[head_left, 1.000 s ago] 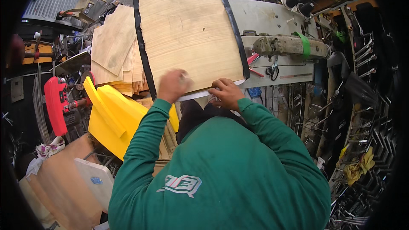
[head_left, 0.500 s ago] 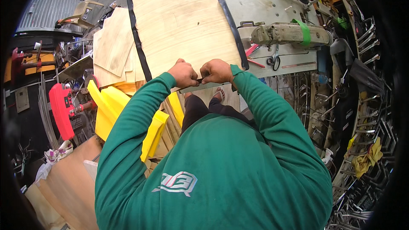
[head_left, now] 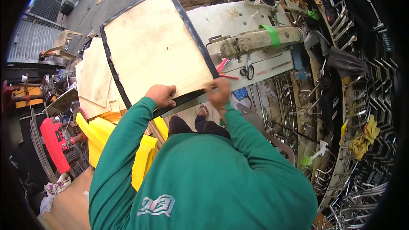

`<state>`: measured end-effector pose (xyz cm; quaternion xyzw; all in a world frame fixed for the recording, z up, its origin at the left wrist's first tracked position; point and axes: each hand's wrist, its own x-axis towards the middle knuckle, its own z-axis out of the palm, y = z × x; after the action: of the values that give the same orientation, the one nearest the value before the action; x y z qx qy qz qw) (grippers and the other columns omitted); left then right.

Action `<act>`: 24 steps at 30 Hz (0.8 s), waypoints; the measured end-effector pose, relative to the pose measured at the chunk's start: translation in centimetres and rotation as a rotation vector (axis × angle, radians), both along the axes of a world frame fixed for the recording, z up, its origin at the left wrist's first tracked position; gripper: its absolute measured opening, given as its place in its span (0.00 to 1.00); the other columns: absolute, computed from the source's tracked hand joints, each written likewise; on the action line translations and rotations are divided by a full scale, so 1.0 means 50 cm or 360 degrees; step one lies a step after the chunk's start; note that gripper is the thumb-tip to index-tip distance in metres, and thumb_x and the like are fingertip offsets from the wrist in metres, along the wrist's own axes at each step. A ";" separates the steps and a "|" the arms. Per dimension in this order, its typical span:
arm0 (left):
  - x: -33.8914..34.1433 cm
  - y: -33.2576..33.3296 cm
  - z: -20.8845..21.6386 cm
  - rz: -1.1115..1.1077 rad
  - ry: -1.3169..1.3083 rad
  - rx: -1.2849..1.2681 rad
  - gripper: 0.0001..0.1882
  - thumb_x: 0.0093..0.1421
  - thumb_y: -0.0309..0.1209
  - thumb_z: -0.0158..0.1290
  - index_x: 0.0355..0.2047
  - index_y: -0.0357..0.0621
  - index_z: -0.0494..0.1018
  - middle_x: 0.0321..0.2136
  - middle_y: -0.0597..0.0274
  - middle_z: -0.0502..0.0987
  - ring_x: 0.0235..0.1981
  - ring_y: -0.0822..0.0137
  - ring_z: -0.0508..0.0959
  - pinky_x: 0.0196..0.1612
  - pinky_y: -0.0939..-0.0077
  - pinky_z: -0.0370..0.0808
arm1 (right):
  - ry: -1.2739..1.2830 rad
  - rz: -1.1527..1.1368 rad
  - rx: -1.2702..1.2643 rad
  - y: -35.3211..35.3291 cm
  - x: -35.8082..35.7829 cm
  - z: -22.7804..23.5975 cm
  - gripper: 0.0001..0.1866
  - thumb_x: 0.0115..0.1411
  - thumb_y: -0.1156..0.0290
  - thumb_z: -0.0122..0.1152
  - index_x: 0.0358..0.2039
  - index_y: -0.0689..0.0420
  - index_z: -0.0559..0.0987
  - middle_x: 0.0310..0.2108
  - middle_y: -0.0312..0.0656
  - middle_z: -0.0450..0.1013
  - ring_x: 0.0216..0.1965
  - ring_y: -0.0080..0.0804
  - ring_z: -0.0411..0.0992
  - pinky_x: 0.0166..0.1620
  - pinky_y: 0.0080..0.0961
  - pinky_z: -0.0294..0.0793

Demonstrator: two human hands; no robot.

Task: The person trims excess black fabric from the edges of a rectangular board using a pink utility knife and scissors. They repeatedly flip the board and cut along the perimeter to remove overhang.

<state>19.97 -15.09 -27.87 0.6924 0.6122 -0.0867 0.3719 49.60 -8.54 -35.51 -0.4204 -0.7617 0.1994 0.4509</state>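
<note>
A pale plywood board point(head_left: 149, 47) lies tilted on the worktable, its edges wrapped in black sheet material point(head_left: 187, 98). My left hand point(head_left: 161, 96) rests at the near edge of the board, thumb and forefinger apart, the thumb by the black strip. At the near right corner is my right hand point(head_left: 218, 93), smeared by motion. Its fingers are bent close to the black edging, but whether they grip it does not show. Along the near edge between my hands, the black strip shows as a wider band.
On the grey worktable point(head_left: 208, 19) are a stapler-like tool with green tape point(head_left: 260, 40) and scissors point(head_left: 247, 69). Plywood sheets point(head_left: 94, 74) stack at the left, above a yellow plastic piece point(head_left: 106, 142) and a red machine point(head_left: 54, 145). Bent metal rods point(head_left: 358, 187) crowd the right.
My hands have moved apart, the right toward the near right corner and the left along the near edge. The view has shifted, and the board appears lower and further left.
</note>
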 end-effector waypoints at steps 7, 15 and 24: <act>-0.014 0.030 0.004 -0.0103 -0.0099 -0.0050 0.21 0.59 0.47 0.72 0.40 0.48 0.77 0.34 0.52 0.85 0.39 0.43 0.85 0.42 0.51 0.79 | -0.0801 -0.0092 -0.0723 0.154 0.094 -0.086 0.21 0.69 0.58 0.71 0.57 0.54 0.80 0.46 0.52 0.79 0.49 0.57 0.80 0.51 0.51 0.79; -0.024 0.038 -0.009 -0.0193 -0.0149 -0.0077 0.20 0.61 0.45 0.72 0.41 0.47 0.77 0.34 0.55 0.86 0.38 0.45 0.85 0.42 0.54 0.80 | -0.0491 -0.0085 -0.0954 0.056 0.132 -0.058 0.32 0.63 0.67 0.74 0.65 0.51 0.71 0.58 0.54 0.76 0.57 0.58 0.79 0.51 0.48 0.82; -0.039 0.052 -0.029 -0.0287 -0.0258 -0.0068 0.18 0.61 0.43 0.70 0.42 0.47 0.77 0.36 0.53 0.86 0.40 0.44 0.85 0.43 0.52 0.80 | -0.0584 0.0570 -0.1176 -0.273 -0.046 0.092 0.24 0.69 0.50 0.66 0.53 0.56 0.75 0.34 0.59 0.83 0.36 0.65 0.82 0.39 0.58 0.79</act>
<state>18.03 -12.50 -29.32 0.7414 0.5133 -0.0767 0.4255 47.29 -22.21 -30.92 -0.4430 -0.7676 0.4550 0.0864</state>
